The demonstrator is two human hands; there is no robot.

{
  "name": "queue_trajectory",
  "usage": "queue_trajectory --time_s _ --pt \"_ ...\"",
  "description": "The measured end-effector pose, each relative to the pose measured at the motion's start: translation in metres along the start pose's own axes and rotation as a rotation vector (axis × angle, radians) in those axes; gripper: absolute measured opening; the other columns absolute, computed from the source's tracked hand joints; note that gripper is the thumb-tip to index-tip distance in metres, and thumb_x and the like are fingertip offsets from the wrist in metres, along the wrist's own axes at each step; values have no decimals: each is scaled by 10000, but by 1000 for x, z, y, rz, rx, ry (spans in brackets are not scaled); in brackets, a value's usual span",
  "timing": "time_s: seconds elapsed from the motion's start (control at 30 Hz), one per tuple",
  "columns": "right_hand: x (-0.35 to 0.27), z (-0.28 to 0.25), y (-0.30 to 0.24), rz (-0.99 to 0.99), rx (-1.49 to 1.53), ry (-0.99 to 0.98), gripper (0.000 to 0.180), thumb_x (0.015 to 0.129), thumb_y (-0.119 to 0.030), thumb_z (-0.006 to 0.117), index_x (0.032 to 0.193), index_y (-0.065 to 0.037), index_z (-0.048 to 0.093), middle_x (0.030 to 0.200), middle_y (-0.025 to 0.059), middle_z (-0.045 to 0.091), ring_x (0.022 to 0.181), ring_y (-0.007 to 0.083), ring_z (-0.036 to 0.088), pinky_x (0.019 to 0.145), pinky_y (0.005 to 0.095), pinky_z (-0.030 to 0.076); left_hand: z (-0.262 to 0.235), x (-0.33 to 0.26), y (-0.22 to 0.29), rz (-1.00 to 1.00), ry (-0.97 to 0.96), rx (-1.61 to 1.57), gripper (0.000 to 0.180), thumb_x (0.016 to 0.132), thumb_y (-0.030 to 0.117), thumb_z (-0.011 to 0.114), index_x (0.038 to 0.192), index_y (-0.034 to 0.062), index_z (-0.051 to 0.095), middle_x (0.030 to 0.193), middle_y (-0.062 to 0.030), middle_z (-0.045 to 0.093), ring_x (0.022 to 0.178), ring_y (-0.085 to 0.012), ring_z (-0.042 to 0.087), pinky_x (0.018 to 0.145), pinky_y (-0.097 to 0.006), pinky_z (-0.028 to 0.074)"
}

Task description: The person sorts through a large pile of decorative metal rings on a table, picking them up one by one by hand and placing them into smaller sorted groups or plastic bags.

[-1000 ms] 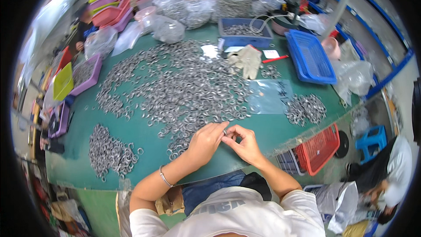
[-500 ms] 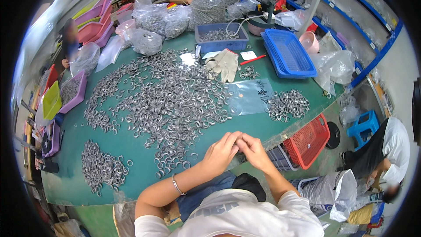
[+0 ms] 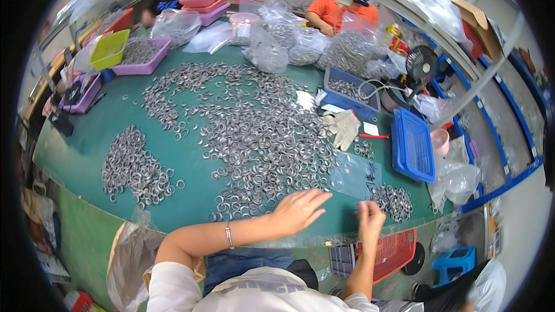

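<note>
My left hand (image 3: pixel 300 212) hovers over the near edge of a large spread of grey metal rings (image 3: pixel 260 144), its fingers stretched out and holding nothing. My right hand (image 3: pixel 372 221) is raised beside a smaller pile of rings (image 3: pixel 394 203), thumb and fingers pinched together. Whatever may be between those fingertips is too small to make out. Between the large spread and the smaller pile lies a flat clear plastic bag (image 3: pixel 352 174) with dark marking. A separate heap of rings (image 3: pixel 134 167) sits at the left of the green table (image 3: pixel 191 199).
Beyond the bag are a pale work glove (image 3: pixel 345 130), a red pen (image 3: pixel 373 136) and stacked blue baskets (image 3: pixel 413 147). A grey-blue bin of rings (image 3: pixel 352 92) and filled plastic bags (image 3: pixel 312 46) stand farther back. A person in orange (image 3: pixel 324 11) sits across.
My hands, together at the table's near edge before, have separated. The left has opened over the rings; the right has moved toward the smaller pile. The view has swung.
</note>
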State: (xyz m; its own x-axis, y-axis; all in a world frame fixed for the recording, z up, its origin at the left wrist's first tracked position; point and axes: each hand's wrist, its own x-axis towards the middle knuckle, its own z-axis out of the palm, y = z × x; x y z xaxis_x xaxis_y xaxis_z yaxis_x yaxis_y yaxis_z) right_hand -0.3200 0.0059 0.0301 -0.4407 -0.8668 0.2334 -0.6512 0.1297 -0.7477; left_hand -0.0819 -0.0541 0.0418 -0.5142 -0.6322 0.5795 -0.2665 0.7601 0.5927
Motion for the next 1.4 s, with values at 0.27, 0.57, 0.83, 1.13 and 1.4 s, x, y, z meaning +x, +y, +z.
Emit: queue_trajectory --time_s 0.27,0.57,0.83,1.13,1.4 --pt "47 -14 63 -267 -626 352 156 866 -166 597 853 -14 626 795 150 598 780 336 562 685 438 452 -53 -5 -96 -331 63 413 379 832 228 632 1152 40 556 1321 -134 440 1270 -310 353 1046 -555 234" --pt "56 -12 -32 -76 321 194 293 932 -121 519 1183 29 500 956 82 545 773 136 533 719 306 453 -40 -21 -126 -394 -29 492 420 873 356 550 1169 60 571 1365 -135 410 1264 -311 368 1045 -552 231" --pt "2 -51 -273 -462 1362 -580 550 953 -268 454 1364 39 254 1330 254 391 1105 398 539 1028 488 368 -44 -27 -128 -360 25 525 399 838 320 587 1138 57 587 1341 -138 429 1244 -306 386 1022 -537 267" --pt "-8 -142 -347 178 1211 -1618 654 956 -131 423 1476 -198 32 1538 69 -5 1275 525 266 1043 510 355 -48 -23 -122 -362 -5 515 412 858 329 539 1155 45 563 1341 -160 424 1246 -314 380 1025 -516 258" --pt "-35 -94 -362 481 1402 -953 664 938 -79 435 1462 -287 83 1530 76 -22 1262 578 196 1050 589 273 -36 -16 -123 -311 62 467 390 845 316 553 1110 31 582 1311 -158 451 1222 -314 392 1027 -522 258"
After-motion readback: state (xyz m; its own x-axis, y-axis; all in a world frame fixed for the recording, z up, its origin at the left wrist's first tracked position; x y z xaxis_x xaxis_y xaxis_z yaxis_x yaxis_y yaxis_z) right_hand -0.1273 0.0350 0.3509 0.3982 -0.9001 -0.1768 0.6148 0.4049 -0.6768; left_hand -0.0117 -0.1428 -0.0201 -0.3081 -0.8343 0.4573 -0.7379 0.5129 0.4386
